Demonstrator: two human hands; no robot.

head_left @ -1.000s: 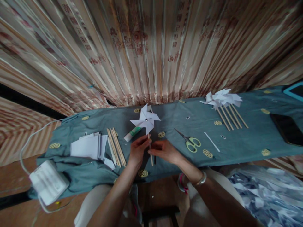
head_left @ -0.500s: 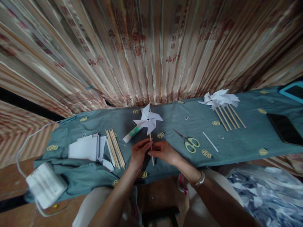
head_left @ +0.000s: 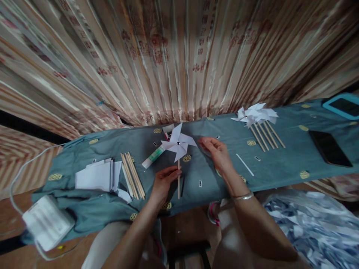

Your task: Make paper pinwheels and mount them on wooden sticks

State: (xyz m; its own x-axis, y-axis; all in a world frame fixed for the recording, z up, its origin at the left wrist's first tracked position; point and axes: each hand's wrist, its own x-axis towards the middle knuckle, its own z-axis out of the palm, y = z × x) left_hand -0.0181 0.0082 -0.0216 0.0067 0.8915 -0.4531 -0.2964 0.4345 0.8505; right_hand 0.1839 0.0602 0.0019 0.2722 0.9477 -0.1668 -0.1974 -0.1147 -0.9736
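My left hand (head_left: pixel 166 181) pinches the wooden stick (head_left: pixel 178 186) of a white paper pinwheel (head_left: pixel 178 142) between thumb and fingers. The pinwheel has a small dark pin at its centre, with its blades toward the far side. To its right, my right hand (head_left: pixel 215 150) is off the stick, its lightly bent fingers pointing at a blade tip, apparently holding nothing. Scissors lie beneath this hand, mostly hidden by it. A green-and-white glue tube (head_left: pixel 153 157) lies left of the pinwheel, and a thin dark rod (head_left: pixel 183 186) beside the stick.
Wooden sticks (head_left: pixel 133 175) and a stack of white paper (head_left: pixel 94 175) lie left on the green cloth (head_left: pixel 157 179). At right are several finished pinwheels (head_left: pixel 259 114), a white strip (head_left: pixel 245 164), a phone (head_left: pixel 330 148) and a blue-framed device (head_left: pixel 343 106). A white box (head_left: pixel 49 222) sits front left.
My right hand has let go of the stick and moved right and up, beside the blades and over the scissors. My left hand keeps hold; the pinwheel's blades have turned slightly.
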